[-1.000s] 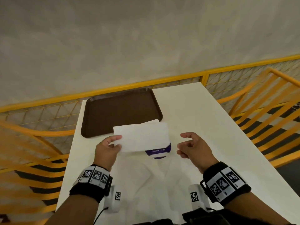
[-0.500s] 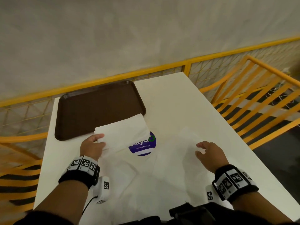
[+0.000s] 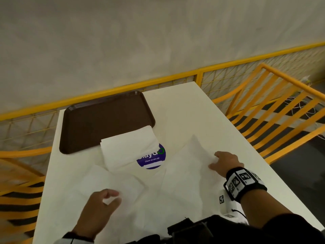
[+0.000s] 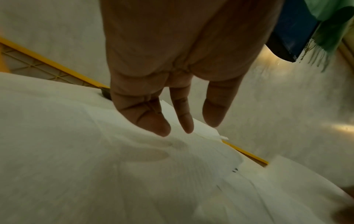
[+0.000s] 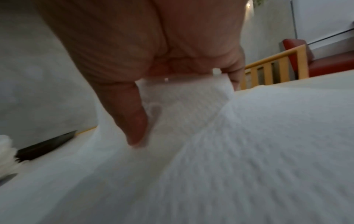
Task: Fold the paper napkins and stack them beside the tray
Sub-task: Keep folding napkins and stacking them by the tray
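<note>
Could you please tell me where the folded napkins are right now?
In the head view, the folded napkins lie left of centre, overlapping the near right corner of the tray and partly covering the purple sticker.

Left hand (image 3: 100, 206) and right hand (image 3: 224, 162) both reach forward, fingers curled in pinches.

Right wrist: black band (image 3: 253, 188) just behind the right hand (image 3: 224, 162), topped with white tiles (image 3: 243, 177) printed with black square marker codes. Under the band hangs a white camera block (image 3: 226, 205) with its own small marker code and a thin black cable (image 3: 238, 211) off its rear; a dark sleeve (image 3: 290, 229) starts further back from the band. Behind the left hand (image 3: 98, 212) only a dark cuff edge (image 3: 77, 237) shows.
</note>
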A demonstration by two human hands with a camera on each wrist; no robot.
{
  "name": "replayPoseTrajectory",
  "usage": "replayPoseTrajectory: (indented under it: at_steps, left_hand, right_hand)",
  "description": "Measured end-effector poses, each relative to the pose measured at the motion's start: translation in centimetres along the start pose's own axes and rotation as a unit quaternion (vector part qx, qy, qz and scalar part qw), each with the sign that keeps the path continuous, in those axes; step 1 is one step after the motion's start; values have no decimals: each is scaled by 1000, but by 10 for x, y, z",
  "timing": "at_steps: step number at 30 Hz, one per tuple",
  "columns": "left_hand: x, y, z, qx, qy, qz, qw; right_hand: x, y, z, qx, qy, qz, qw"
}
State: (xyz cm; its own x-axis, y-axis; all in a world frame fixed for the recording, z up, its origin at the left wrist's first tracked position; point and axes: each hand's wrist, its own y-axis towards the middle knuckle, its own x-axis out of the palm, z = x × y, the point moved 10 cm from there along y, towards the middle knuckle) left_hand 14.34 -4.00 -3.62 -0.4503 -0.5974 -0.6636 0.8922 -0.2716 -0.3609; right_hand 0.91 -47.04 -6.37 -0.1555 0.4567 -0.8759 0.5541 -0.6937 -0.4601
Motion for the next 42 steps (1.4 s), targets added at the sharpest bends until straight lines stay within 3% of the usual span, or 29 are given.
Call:
replayPoseTrajectory:
  at_steps: [3,5,8,10,15,18,21,22,24,25,26,28,31,37,42]
  left_hand:
    - [3,-15,4,4,0,-11,1000]
    - [-3,-18,14,19,-5,-5,1000]
    - [-13,-21,46,70,-28,7,997]
    - [-16,-24,72,100,-35,0,994]
    - [-24,-33,137,219,-84,-25,972]
    - [-33,-38,152,238,-120,-23,964]
    - [-43,-38,146,202,-267,-23,942]
    - [-45,-37,141,188,-312,-27,931]
    - [-48,-34,130,161,-383,-37,909]
    - [-50,-33,127,152,-407,-41,900]
    - [-52,-33,124,147,-419,-45,895]
    - [-55,-32,119,143,-423,-48,894]
    - [-60,-31,116,146,-424,-53,892]
    - [-64,-31,115,168,-448,-101,872]
    - [-68,-27,106,166,-407,-80,894]
  right_hand:
    - [-31,-21,-30,-109,2,112,988]
    - [-58,-46,-56,-225,52,180,956]
    - [-96,-99,-92,-376,69,224,897]
    - [-112,-132,-116,-433,60,174,882]
    - [-132,-186,-150,-496,79,47,864]
    - [-141,-196,-158,-497,131,26,858]
    - [-155,-180,-143,-444,273,43,852]
    - [-154,-171,-135,-415,357,26,837]
    - [-135,-153,-124,-344,530,-73,772]
    - [-120,-149,-123,-324,567,-124,748]
    - [-106,-151,-124,-319,564,-160,745]
    - [-83,-159,-131,-332,513,-188,769]
    - [-75,-158,-131,-327,507,-141,785]
    - [-74,-154,-131,-315,562,-138,753]
    - [-74,-160,-139,-312,604,-192,708]
